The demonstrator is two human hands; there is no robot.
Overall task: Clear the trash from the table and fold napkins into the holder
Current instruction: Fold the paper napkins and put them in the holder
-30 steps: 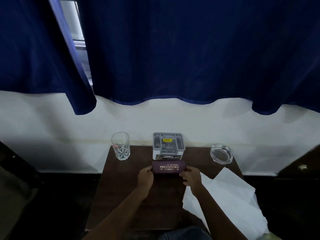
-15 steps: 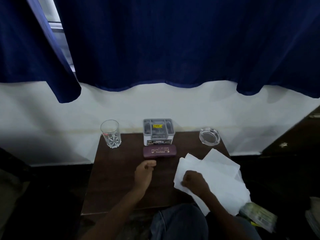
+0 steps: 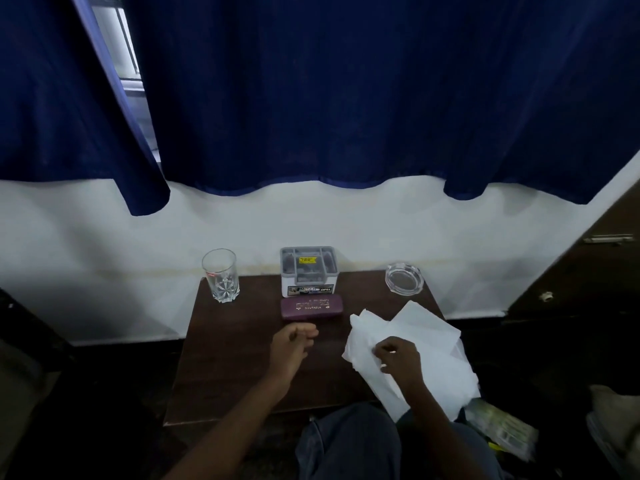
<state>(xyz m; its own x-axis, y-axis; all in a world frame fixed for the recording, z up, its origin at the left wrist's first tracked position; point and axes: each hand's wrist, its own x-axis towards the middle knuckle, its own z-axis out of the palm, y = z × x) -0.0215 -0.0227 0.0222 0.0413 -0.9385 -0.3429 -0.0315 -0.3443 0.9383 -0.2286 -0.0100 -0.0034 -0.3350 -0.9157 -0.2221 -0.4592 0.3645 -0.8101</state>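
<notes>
Right hand (image 3: 398, 356) pinches loose white paper napkins (image 3: 426, 344) at lower right, left hand (image 3: 292, 346) empty, half-curled (nr maroon oblong case (image 3: 311, 306)).

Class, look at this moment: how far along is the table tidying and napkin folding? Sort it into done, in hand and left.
Done: no loose trash shows on the table. In hand: the right hand pinches the white napkins, unfolded and spilling over the edge; the left hand hovers empty beside them. Left: folding every napkin and loading the holder, which shows no napkins.
</notes>
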